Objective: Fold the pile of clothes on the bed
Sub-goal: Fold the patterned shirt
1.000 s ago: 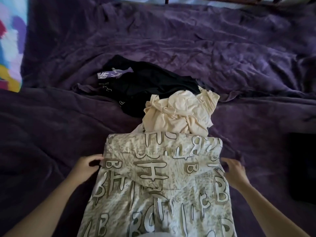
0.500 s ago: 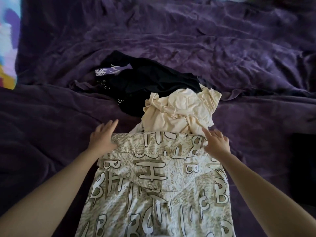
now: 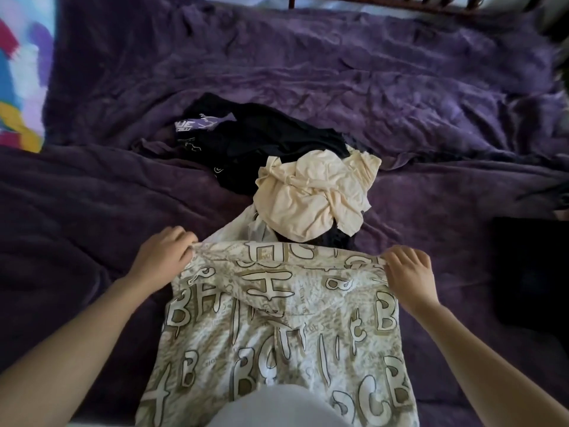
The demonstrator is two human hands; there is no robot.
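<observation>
Currently the left hand [image 3: 163, 257] and right hand [image 3: 408, 272] each pinch a far corner of the printed top [image 3: 277, 318], spread on the bed [image 3: 92, 211] beside the unfolded pile [image 3: 314, 195]. Next, probably folding that edge toward the body.

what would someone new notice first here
The beige garment printed with big white letters fills the near centre of the rumpled purple plush blanket. The left hand and right hand grip its far corners. Just beyond it lies a crumpled cream cloth garment, partly over a heap of black clothes.
</observation>
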